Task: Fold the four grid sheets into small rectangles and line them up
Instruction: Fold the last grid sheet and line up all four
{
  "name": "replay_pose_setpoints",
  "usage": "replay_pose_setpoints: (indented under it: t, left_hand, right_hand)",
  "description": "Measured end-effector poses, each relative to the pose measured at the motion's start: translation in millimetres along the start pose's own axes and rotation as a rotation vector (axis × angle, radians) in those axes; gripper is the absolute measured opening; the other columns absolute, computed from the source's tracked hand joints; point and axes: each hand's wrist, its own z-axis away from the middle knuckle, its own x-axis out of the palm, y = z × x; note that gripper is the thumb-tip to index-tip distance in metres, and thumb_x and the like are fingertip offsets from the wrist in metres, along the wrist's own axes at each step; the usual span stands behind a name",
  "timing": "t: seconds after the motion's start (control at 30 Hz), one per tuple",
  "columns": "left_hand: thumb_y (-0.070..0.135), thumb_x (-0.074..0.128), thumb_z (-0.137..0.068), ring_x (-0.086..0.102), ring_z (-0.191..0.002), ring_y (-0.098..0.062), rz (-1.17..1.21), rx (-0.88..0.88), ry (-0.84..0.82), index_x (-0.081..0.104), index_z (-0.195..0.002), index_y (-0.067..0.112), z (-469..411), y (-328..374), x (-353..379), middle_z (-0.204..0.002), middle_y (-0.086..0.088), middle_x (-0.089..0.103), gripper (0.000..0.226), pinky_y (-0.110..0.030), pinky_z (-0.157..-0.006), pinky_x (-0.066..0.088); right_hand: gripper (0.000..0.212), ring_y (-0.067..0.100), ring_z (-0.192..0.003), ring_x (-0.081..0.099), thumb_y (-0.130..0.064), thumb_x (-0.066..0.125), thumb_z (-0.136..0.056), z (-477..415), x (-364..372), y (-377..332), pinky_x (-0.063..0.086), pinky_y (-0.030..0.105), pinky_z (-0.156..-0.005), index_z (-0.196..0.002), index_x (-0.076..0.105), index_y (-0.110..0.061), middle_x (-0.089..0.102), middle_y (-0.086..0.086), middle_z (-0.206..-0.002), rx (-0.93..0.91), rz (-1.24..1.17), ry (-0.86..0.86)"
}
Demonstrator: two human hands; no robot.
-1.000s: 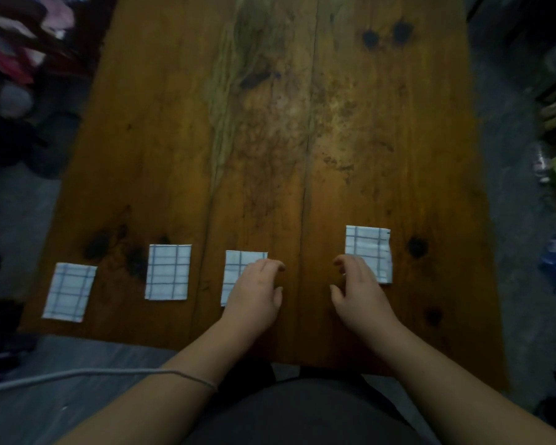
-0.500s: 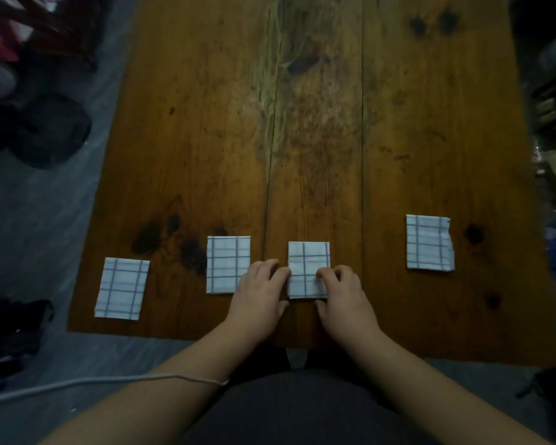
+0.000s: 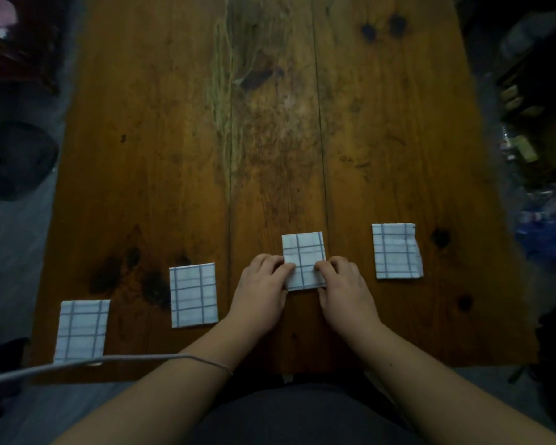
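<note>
Four folded white grid sheets lie along the near part of the wooden table (image 3: 270, 139). The far-left rectangle (image 3: 81, 330) sits by the front edge. The second rectangle (image 3: 193, 295) lies a little farther in. The third rectangle (image 3: 304, 252) has both my hands on it: my left hand (image 3: 262, 292) presses its left edge with the fingertips, my right hand (image 3: 345, 289) presses its right edge. The fourth rectangle (image 3: 396, 251), with a ragged right edge, lies apart at the right. The row slants upward to the right.
A grey cord (image 3: 77, 364) crosses my left forearm and the table's front left corner. Dark clutter lies on the floor at the left (image 3: 13, 159), with bottles and packages at the right (image 3: 527, 149). The far table surface is bare wood.
One second ago my hands were apart, the right one at the fourth rectangle. Both hands now rest on the third rectangle, which sits farther from the front edge and nearer the fourth rectangle.
</note>
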Motion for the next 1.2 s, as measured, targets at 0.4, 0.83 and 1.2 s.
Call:
replay_pose_setpoints:
  t: [0.4, 0.83, 1.2]
  left_hand:
    - [0.035, 0.064, -0.092, 0.027, -0.141, -0.016, -0.004, -0.085, 0.034, 0.044, -0.141, 0.033, -18, 26, 7, -0.148, 0.008, 0.04, 0.053, -0.035, -0.117, 0.027]
    - [0.033, 0.061, -0.095, 0.029, -0.141, -0.016, 0.024, -0.098, 0.045, 0.042, -0.144, 0.032, -17, 25, 5, -0.15, 0.007, 0.04, 0.053, -0.036, -0.117, 0.029]
    - [0.024, 0.066, -0.093, 0.036, -0.139, -0.014, 0.179, -0.2, 0.152, 0.049, -0.14, 0.027, 55, -60, -29, -0.146, 0.006, 0.045, 0.05, -0.033, -0.117, 0.031]
  right_hand:
    - [0.038, 0.015, -0.124, 0.042, -0.032, 0.057, -0.098, -12, -10, 23, 0.041, 0.032, -0.106, -0.134, 0.045, -0.033, 0.043, -0.004, -0.138, -0.048, -0.016, -0.003]
    - [0.044, 0.014, -0.126, 0.042, -0.03, 0.059, -0.096, -10, -9, 19, 0.041, 0.031, -0.106, -0.136, 0.042, -0.032, 0.043, -0.005, -0.139, -0.026, -0.044, 0.012]
    - [0.051, 0.013, -0.129, 0.041, -0.031, 0.058, -0.097, 12, 12, -74, 0.039, 0.03, -0.11, -0.145, 0.041, -0.028, 0.044, -0.007, -0.142, -0.213, -0.088, -0.049]
